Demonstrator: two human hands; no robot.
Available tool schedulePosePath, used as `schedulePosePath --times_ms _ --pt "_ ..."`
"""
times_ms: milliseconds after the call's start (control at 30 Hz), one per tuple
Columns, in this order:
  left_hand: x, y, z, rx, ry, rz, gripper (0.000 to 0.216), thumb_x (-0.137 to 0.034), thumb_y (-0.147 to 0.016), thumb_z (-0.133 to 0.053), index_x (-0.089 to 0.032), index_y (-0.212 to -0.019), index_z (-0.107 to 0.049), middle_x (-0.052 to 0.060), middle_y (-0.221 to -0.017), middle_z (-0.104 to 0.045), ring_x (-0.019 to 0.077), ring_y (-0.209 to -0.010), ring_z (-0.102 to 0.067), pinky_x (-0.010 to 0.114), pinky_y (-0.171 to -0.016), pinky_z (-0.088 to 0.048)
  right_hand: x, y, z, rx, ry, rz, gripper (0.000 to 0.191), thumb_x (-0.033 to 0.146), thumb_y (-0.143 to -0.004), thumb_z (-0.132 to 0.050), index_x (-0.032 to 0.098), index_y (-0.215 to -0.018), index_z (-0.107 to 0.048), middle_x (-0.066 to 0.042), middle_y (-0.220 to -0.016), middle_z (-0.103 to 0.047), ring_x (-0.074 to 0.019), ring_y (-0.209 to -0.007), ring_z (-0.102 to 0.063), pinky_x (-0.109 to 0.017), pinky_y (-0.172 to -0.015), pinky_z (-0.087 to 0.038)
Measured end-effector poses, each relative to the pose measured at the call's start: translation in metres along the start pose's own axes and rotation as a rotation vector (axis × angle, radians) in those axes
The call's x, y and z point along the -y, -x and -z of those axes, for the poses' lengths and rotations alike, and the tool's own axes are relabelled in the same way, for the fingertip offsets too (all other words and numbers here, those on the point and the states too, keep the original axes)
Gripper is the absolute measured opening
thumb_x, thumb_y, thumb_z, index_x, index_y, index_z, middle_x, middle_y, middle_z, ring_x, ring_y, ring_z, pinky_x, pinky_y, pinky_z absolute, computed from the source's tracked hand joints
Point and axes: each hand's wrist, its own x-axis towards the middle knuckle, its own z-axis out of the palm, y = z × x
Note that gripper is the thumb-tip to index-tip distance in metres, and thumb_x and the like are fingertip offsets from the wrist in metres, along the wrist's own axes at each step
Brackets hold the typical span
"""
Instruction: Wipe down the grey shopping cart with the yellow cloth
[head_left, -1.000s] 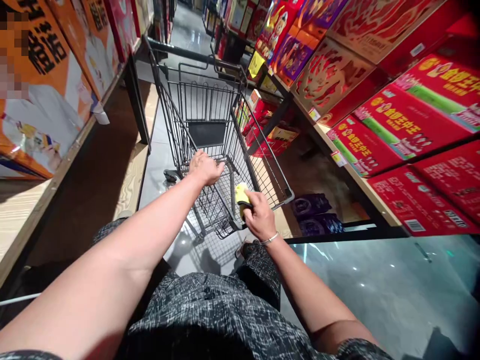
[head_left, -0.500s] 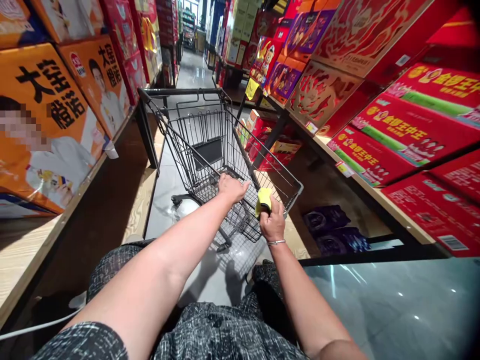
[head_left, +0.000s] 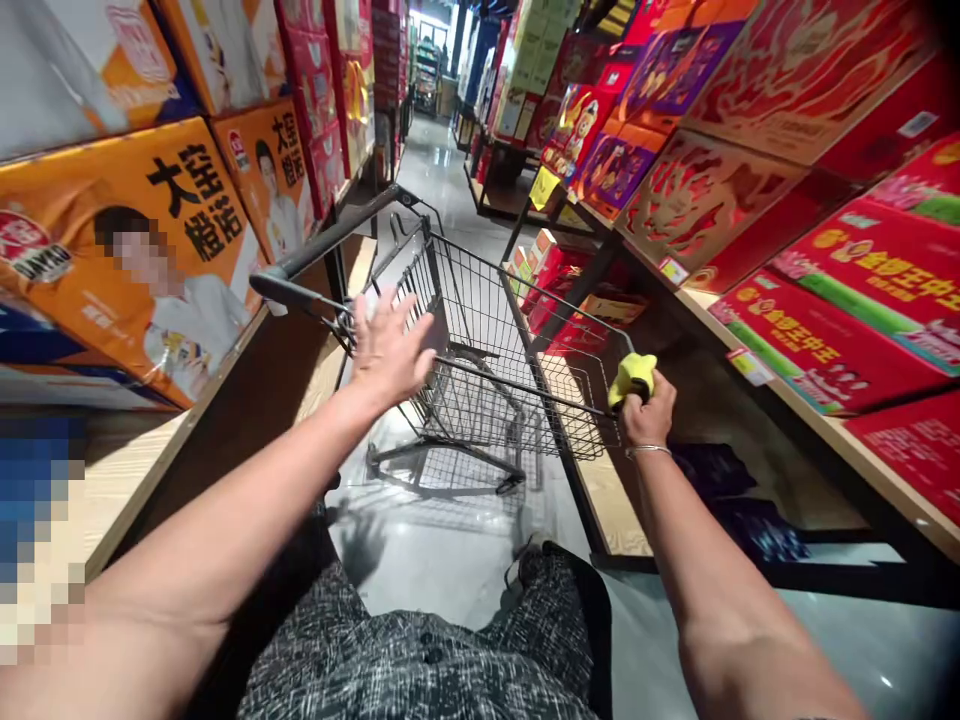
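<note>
Right hand (head_left: pixel 654 408) holds 1 yellow cloth (head_left: pixel 634 374).

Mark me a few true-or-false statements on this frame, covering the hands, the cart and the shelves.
1. The right hand holds a yellow item. True.
2. The left hand is clenched in a fist. False: its fingers are spread.
3. The shopping cart is bright red. False: it is dark, blackish metal.
4. Orange boxes stand on the shelf to the left. True.
5. The bracelet is on the left wrist. False: it is on the right.
</note>
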Motion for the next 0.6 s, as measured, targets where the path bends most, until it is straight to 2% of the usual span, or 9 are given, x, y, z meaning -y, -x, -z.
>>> schedulePosePath --times_ms 67,133,233,300,367,433,600 --pt "0.028 0.017 0.028 -0.173 -0.059 0.083 0.039 -0.036 -0.091 -0.065 -0.025 -0.129 -0.065 0.008 -0.157 -0.049 0.0380 -0.155 -0.024 0.071 -0.124 -0.001 0.047 0.006 -0.014 0.003 -0.112 0.143 0.065 0.027 -0.075 -0.050 0.016 -0.139 -0.052 -0.015 -0.124 -0.055 -0.0305 -0.121 -0.054 -0.054 -0.109 -0.044" --pt "0.041 0.034 0.048 -0.247 -0.062 0.126 0.040 -0.044 -0.091 -0.066 -0.025 -0.127 -0.066 0.006 -0.154 -0.051 0.0390 -0.153 -0.027 0.069 -0.123 -0.009 0.104 0.023 -0.029 0.053 -0.236 0.309 0.064 0.027 -0.079 -0.052 0.019 -0.143 -0.050 -0.014 -0.125 -0.055 -0.0292 -0.121 -0.055 -0.053 -0.111 -0.044" --pt "0.035 0.054 0.058 -0.184 -0.052 0.126 0.034 -0.048 -0.096 -0.058 -0.025 -0.116 -0.072 0.009 -0.131 -0.068 0.0373 -0.135 -0.052 0.064 -0.117 -0.025 0.184 0.058 -0.049 0.186 -0.396 0.518 0.067 0.022 -0.081 -0.053 0.024 -0.148 -0.046 -0.012 -0.130 -0.054 -0.0275 -0.122 -0.054 -0.049 -0.109 -0.048" --pt "0.023 0.062 0.060 -0.113 -0.082 0.107 0.033 -0.047 -0.100 -0.052 -0.025 -0.113 -0.073 0.009 -0.121 -0.073 0.0353 -0.121 -0.062 0.062 -0.112 -0.030 0.217 0.077 -0.058 0.341 -0.434 0.589 0.067 0.019 -0.080 -0.053 0.025 -0.147 -0.048 -0.011 -0.127 -0.056 -0.0268 -0.120 -0.055 -0.047 -0.106 -0.050" --pt "0.013 0.068 0.061 -0.091 -0.112 0.076 0.035 -0.044 -0.101 -0.048 -0.024 -0.116 -0.072 0.010 -0.123 -0.073 0.0342 -0.116 -0.065 0.061 -0.109 -0.032 0.232 0.086 -0.064 0.433 -0.429 0.561 0.065 0.019 -0.080 -0.051 0.023 -0.145 -0.051 -0.011 -0.124 -0.059 -0.0263 -0.117 -0.057 -0.046 -0.105 -0.052" --pt "0.009 0.072 0.066 -0.072 -0.118 0.026 0.036 -0.040 -0.101 -0.046 -0.022 -0.119 -0.071 0.010 -0.124 -0.073 0.0337 -0.114 -0.066 0.060 -0.110 -0.033 0.234 0.087 -0.067 0.468 -0.416 0.504 0.062 0.020 -0.080 -0.049 0.021 -0.142 -0.054 -0.011 -0.122 -0.062 -0.0260 -0.116 -0.058 -0.045 -0.106 -0.051" --pt "0.021 0.078 0.080 0.016 -0.052 -0.075 0.038 -0.037 -0.094 -0.052 -0.020 -0.121 -0.071 0.012 -0.119 -0.074 0.0359 -0.112 -0.067 0.059 -0.114 -0.033 0.231 0.078 -0.068 0.509 -0.411 0.457 0.057 0.022 -0.080 -0.049 0.019 -0.136 -0.058 -0.010 -0.122 -0.066 -0.0251 -0.116 -0.061 -0.042 -0.106 -0.051"
